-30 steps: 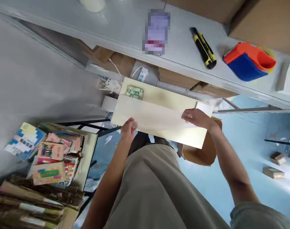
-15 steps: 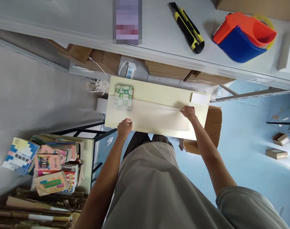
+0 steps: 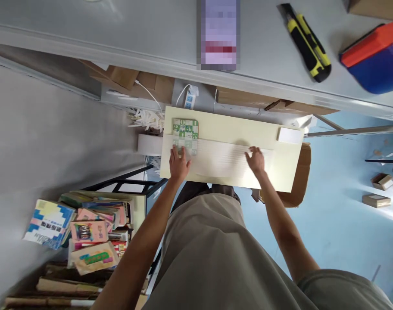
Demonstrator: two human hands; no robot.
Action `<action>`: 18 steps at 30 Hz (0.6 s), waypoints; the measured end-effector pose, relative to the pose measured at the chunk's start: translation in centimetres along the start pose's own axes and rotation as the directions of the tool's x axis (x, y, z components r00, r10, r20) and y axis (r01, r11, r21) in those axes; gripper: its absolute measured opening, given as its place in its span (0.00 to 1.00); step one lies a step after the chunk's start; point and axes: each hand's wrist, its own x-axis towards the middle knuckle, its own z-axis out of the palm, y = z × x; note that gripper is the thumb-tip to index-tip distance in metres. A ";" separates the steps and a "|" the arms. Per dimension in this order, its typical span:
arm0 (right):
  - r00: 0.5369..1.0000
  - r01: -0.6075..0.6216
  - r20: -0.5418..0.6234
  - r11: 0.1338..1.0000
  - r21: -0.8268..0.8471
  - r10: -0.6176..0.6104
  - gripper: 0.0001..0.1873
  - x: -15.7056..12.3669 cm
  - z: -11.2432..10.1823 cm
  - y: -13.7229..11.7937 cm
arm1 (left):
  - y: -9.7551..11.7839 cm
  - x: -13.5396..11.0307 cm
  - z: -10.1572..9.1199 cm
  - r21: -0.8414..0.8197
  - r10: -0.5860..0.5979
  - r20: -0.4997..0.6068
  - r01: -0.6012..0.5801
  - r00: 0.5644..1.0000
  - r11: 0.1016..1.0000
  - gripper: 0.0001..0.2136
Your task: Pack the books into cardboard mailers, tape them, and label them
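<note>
Left hand [image 3: 179,164]: fingers spread, tips over near part of green-and-white checked item [image 3: 186,127], itself partly under translucent sheet [image 3: 220,160]. Sheet runs rightward from left hand, past right hand [image 3: 255,159]: fingers half-curled, cannot tell whether pinching. White card [image 3: 289,135] beyond right hand, rightward.

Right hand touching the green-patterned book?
Apart: the head view shows a wide stretch of translucent sheet between the right hand and the green-patterned book.

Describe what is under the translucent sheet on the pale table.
The nearer part of a green-and-white patterned item shows faintly through the sheet, with pale tabletop elsewhere. Left hand and right hand hide patches; the item's underside is unseen.
</note>
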 end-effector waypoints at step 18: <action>0.928 -0.151 0.371 0.882 0.447 -0.029 0.27 -2.3 15.1 -16.9 | -4.2 9.6 -4.7 -0.286 0.109 -0.170 -0.155 0.979 0.946 0.23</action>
